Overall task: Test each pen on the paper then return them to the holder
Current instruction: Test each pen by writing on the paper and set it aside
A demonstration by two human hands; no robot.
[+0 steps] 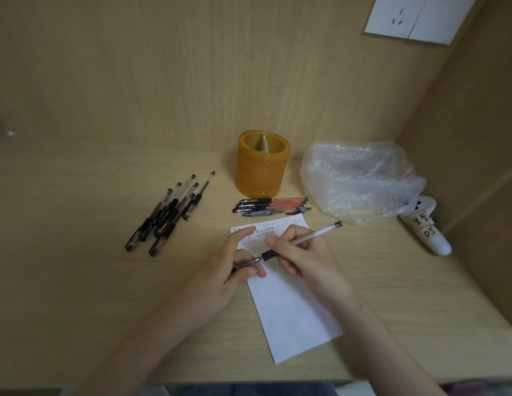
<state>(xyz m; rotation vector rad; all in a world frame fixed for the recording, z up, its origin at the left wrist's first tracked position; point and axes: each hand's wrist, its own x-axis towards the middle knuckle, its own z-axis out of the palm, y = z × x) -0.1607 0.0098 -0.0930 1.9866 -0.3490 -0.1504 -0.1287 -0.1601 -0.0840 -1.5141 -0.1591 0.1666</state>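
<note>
- A pen [300,238] is gripped in the right hand [303,252], whose fingers are curled round its black sleeve. Its tip points left above the paper [292,310], which lies between the middle and front edge of the desk [77,281].
- The left hand [229,270] is closed at the pen's tip, where a small dark piece, judged to be the cap [240,264], is pinched. Its forefinger is stretched over the paper's written top.
- Whether the cap is being taken off or put on cannot be told.
- The cap is best moved straight along the barrel, with the tip kept off the skin.
- The holder [262,164] stands by the desk's back edge, and no pens are seen in it. A row [273,205] of pens lies just before it, and a pile [169,212] lies toward the left edge.
- Any fresh mark is best made on the paper's blank part.
</note>
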